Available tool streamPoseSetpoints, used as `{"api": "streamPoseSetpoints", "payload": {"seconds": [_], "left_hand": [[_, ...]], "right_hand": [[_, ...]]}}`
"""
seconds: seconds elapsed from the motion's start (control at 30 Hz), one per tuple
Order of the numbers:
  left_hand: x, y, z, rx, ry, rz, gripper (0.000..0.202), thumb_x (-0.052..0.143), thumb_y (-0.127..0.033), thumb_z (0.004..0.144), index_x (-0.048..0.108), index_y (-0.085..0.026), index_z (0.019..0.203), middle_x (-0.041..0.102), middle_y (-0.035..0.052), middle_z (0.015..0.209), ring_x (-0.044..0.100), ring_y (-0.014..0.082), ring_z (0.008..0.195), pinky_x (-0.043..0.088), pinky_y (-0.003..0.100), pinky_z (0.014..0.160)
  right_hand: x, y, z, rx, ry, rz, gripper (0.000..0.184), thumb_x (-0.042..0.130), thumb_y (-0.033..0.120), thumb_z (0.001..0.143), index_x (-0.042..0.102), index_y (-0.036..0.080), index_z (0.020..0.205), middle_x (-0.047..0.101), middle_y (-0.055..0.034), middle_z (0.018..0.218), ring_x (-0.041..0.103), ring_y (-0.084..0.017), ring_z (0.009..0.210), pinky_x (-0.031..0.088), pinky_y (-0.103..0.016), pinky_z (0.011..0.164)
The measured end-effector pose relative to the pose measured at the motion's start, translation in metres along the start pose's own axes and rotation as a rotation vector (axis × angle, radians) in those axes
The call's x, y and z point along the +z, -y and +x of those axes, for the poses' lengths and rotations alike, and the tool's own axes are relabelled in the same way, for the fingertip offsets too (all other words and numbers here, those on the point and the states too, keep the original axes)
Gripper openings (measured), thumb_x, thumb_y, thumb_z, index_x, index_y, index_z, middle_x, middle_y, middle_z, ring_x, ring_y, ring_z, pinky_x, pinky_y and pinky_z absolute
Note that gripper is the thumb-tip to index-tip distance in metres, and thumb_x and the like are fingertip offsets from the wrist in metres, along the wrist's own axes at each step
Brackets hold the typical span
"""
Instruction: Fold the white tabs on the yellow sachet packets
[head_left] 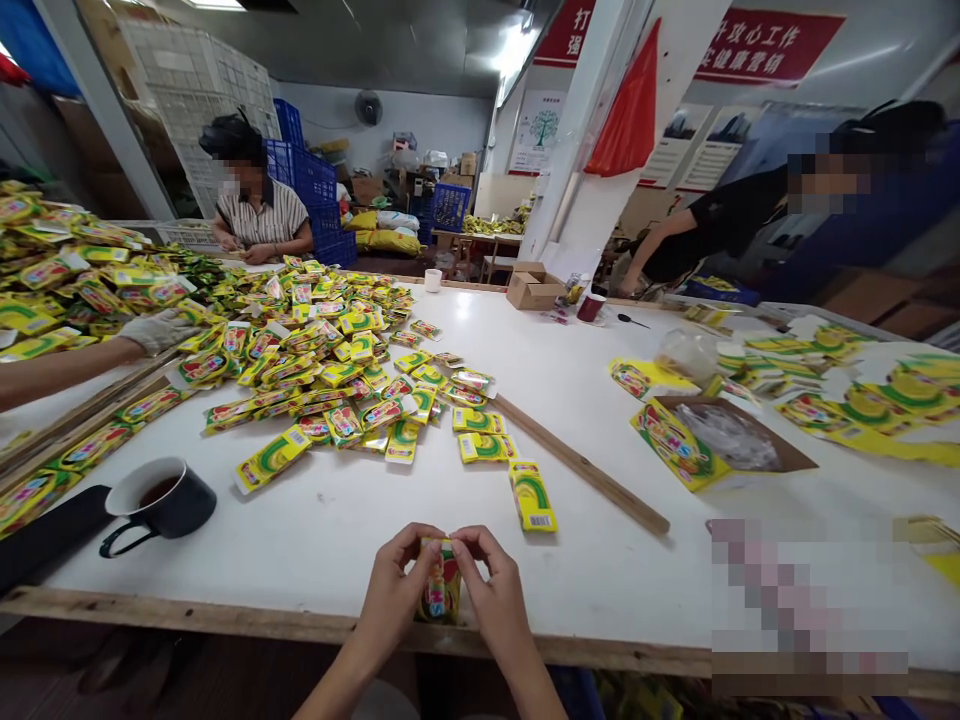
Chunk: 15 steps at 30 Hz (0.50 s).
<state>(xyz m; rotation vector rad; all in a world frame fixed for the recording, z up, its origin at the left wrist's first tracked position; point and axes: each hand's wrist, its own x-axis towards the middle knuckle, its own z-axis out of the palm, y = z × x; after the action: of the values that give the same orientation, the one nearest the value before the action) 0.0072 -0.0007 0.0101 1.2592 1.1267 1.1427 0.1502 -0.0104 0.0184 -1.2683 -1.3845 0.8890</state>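
Near the front edge of the white table, a small yellow carton with colourful print stands between my two hands. My left hand pinches its top at the left, thumb and fingers together. From the other side my right hand grips the same top edge. Whether the flap is fully closed cannot be made out under my fingertips. Ahead and a little right lies another yellow carton with a barcode. Beyond it, a large heap of similar cartons spreads over the left and middle of the table.
A dark mug with drink stands at left. A wooden stick lies right of the heap. An open box holds clear bags; flat printed cartons lie beyond. A co-worker's gloved hand reaches in at left. Two people work across the table.
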Motion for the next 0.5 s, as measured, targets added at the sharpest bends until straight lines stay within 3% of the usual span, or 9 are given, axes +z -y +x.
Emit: {"api": "streamPoseSetpoints", "payload": {"seconds": [0.23, 0.4, 0.5], "left_hand": [[-0.01, 0.004, -0.01, 0.074, 0.067, 0.073, 0.025, 0.06, -0.037, 0.085, 0.071, -0.022, 0.101, 0.072, 0.0061, 0.094, 0.065, 0.0226, 0.088, 0.051, 0.031, 0.08], [-0.008, 0.01, -0.012, 0.064, 0.039, 0.011, 0.036, 0.06, -0.033, 0.087, 0.058, -0.025, 0.122, 0.071, 0.0038, 0.099, 0.067, 0.0199, 0.086, 0.053, 0.031, 0.078], [-0.006, 0.009, -0.014, 0.065, 0.061, 0.028, 0.027, 0.06, -0.032, 0.087, 0.064, -0.023, 0.112, 0.072, 0.0043, 0.096, 0.067, 0.0202, 0.087, 0.052, 0.03, 0.079]], "right_hand": [[0.003, -0.008, -0.01, 0.016, 0.031, 0.12, 0.019, 0.059, 0.035, 0.089, 0.067, 0.019, 0.091, 0.07, -0.0065, 0.088, 0.066, -0.021, 0.081, 0.053, -0.029, 0.073], [0.004, -0.01, -0.014, 0.027, 0.012, 0.095, 0.018, 0.06, 0.033, 0.087, 0.066, 0.02, 0.098, 0.07, -0.006, 0.095, 0.067, -0.021, 0.084, 0.053, -0.028, 0.076], [0.008, -0.01, -0.016, 0.023, 0.019, 0.065, 0.02, 0.059, 0.033, 0.087, 0.065, 0.021, 0.101, 0.07, -0.0053, 0.097, 0.066, -0.02, 0.085, 0.053, -0.028, 0.077]]}}
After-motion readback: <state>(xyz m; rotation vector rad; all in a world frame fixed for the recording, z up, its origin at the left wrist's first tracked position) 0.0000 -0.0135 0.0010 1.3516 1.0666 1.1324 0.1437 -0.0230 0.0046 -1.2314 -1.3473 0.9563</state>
